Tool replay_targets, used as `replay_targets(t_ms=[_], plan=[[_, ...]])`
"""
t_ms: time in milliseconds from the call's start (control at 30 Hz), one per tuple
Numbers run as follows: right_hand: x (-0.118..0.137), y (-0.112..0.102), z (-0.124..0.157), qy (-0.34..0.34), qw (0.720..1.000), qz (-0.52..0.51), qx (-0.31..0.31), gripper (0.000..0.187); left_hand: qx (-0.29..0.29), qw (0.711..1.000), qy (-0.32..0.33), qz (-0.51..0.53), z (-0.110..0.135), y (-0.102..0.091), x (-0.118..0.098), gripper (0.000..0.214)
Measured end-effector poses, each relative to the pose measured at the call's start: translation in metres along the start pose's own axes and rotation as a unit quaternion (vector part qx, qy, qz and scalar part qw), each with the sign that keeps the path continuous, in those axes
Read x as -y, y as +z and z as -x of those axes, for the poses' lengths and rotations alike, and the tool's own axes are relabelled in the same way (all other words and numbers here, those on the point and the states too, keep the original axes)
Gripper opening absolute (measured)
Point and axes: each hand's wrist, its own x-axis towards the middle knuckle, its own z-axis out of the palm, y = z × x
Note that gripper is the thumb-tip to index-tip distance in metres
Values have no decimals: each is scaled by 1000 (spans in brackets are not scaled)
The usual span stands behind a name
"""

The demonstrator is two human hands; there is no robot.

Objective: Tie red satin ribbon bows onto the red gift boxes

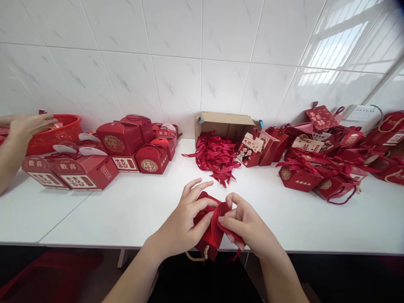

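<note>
A small red gift box [209,238] with a tan rope handle is held between both my hands at the near edge of the white table [132,210]. My left hand [184,221] grips its left side, thumb and fingers curled over the top flap. On the right, my right hand [244,223] pinches a curved red flap and a red ribbon against the box. The box's lower part hangs past the table edge.
A pile of red ribbons [216,155] spills from an open cardboard box [225,124] at the wall. Several red gift boxes [120,145] stand at the left, and more lie at the right [318,168]. Another person's hand [27,124] reaches over a red basket [53,132] at far left.
</note>
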Motion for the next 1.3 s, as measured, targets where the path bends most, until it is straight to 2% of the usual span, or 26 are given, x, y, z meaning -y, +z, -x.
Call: replay_targets(t_ms=[367,500,700,933,1067,1200,1300], plan=[[0,-6,5,10,994,-107,14,36,6,999,6,40,-4,0,0,26],[4,-2,6,1,997,-70,-17,38,5,999,16,38,-5,0,-1,23],[7,3,7,-6,999,-24,-22,36,-3,999,26,36,-7,2,-3,20],[1,-6,8,5,996,-84,10,33,-1,999,26,43,-6,3,1,21],[1,-5,6,4,995,-101,5,33,15,998,25,48,-6,3,2,21],[4,-1,4,-3,999,-53,-6,34,11,999,23,43,-6,3,1,19],[3,0,7,-17,998,48,-41,29,-4,999,24,29,-5,5,0,18]])
